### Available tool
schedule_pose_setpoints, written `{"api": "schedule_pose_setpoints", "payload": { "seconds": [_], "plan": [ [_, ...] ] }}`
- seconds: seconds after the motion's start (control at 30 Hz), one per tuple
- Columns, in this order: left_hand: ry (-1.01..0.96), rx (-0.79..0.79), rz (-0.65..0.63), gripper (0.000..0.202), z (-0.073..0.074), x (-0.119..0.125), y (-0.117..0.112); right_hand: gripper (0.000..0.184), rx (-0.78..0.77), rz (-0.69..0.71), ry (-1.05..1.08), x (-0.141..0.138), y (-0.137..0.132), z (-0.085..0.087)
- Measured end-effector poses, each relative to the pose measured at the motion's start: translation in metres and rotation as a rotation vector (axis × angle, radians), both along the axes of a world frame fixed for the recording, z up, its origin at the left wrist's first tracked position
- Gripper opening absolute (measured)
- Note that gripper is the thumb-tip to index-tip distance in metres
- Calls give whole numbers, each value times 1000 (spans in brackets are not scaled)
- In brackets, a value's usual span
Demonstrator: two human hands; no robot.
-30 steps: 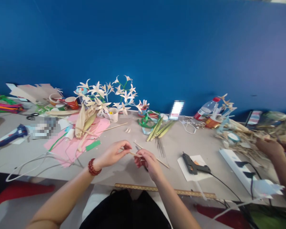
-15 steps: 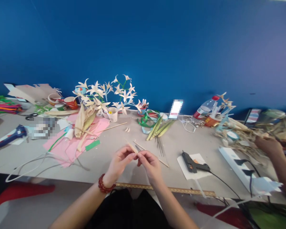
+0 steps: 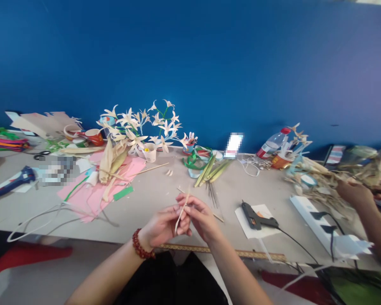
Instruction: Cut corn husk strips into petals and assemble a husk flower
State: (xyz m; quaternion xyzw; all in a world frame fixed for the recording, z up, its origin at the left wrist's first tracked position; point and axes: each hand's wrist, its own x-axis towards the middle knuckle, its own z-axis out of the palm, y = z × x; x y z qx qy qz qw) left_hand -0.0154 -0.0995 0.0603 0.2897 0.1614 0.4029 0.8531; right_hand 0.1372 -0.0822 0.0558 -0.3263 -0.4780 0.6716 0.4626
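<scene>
A thin pale strip of corn husk (image 3: 180,218) stands nearly upright between my two hands, low over the near part of the table. My right hand (image 3: 202,215) pinches it between thumb and fingers. Curled in from the other side, my left hand (image 3: 162,224) has its fingertips closed on the strip too. Behind the hands lie a thin stick (image 3: 218,217) and several grey wires (image 3: 213,194). Green husk leaves (image 3: 206,171) rest just beyond the wires.
A black glue gun (image 3: 258,218) lies on white paper at right, beside a white power strip (image 3: 311,222). A blue glue gun (image 3: 14,182) is at far left. Husk flowers (image 3: 136,127) stand behind pink paper (image 3: 79,195). Another person's hand (image 3: 355,192) works at right.
The husk strip has turned from slanting away to the left to nearly upright. Both hands have drawn closer together around it, and their fingers have shifted along it.
</scene>
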Motion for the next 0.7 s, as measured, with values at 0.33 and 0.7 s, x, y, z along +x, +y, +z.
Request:
{"api": "schedule_pose_setpoints", "payload": {
  "seconds": [0.33, 0.7],
  "plan": [
    [482, 267, 343, 27, 3, -12, 0, 22, 133, -150, -97, 3, 5, 10],
    [646, 397, 370, 29, 9, -8, -5, 22, 147, -75, -164, 0, -1, 12]
  ]
}}
